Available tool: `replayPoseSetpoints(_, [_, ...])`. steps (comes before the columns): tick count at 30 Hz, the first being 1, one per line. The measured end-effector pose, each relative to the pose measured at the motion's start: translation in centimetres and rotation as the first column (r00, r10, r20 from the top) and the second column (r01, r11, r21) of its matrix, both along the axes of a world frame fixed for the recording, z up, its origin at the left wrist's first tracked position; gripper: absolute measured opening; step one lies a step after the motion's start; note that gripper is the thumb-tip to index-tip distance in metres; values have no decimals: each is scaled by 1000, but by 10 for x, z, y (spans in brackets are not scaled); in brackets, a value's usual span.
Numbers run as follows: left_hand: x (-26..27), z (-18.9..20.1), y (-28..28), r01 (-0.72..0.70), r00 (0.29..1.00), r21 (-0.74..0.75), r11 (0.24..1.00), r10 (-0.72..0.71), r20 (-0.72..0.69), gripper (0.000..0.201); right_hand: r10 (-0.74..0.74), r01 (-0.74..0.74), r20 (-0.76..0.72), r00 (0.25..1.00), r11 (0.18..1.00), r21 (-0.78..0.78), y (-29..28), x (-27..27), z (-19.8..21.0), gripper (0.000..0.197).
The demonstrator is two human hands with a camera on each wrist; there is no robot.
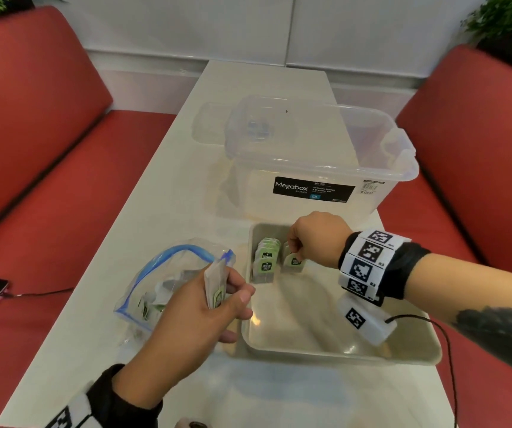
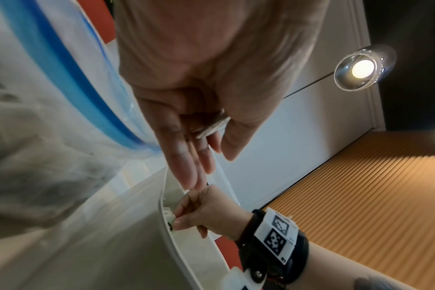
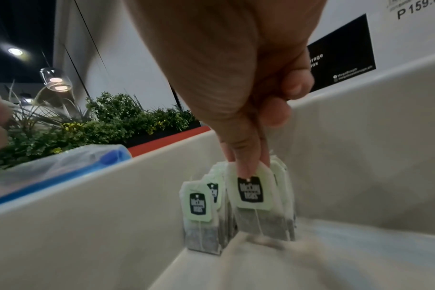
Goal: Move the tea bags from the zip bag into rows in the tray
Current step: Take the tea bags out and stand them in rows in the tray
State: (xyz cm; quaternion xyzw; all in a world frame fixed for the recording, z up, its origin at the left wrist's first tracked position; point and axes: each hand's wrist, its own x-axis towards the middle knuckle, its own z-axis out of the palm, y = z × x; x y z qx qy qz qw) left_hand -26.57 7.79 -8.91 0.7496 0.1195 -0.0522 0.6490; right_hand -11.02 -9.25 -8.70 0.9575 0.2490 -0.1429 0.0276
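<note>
White table: right hand (image 1: pixel 316 239) pinches tea bag (image 3: pixel 255 198) in tray (image 1: pixel 341 355) (left hand (image 1: pixel 193 316) grips more).

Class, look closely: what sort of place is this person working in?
Probably a café or restaurant booth: red padded benches flank a long white table, with potted greenery behind and a hanging lamp overhead.

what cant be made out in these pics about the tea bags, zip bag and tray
- How many tea bags remain in the clear blue-edged zip bag: head view, crumpled plastic and blur.
- How many the left hand holds: head view blurred; left wrist view shows only an edge between fingers.
- The count in the first row in the beige plastic tray: right wrist view, front bags hide those behind.
</note>
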Motion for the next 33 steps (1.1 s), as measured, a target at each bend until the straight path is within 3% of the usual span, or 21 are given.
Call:
replayPoseSetpoints(4, [-5, -2, 1, 3, 1000, -5, 1000, -3, -18, 8, 1, 0, 15, 1000, 998, -59, 4, 5, -8, 9])
replayPoseSetpoints(7, [-8, -4, 1, 6, 1000, -10, 1000, -6, -25, 4, 4, 1, 49, 999, 995, -98, 4, 6, -13, 19])
replayPoseSetpoints(20, [-11, -3, 0, -8, 999, -1, 1000, 8, -52, 9, 34, -25, 85, 996, 994, -106, 4, 7, -19, 22])
replayPoseSetpoints(30, [-7, -2, -2, 137, 988, 259, 956, -114, -103, 23, 20, -16, 154, 988, 1000, -25, -4, 4, -3, 15])
replayPoseSetpoints(33, [-2, 0, 0, 189, 978, 353, 917, -142, -153, 28, 73, -94, 134, 988, 983, 157, -2, -6, 5, 17])
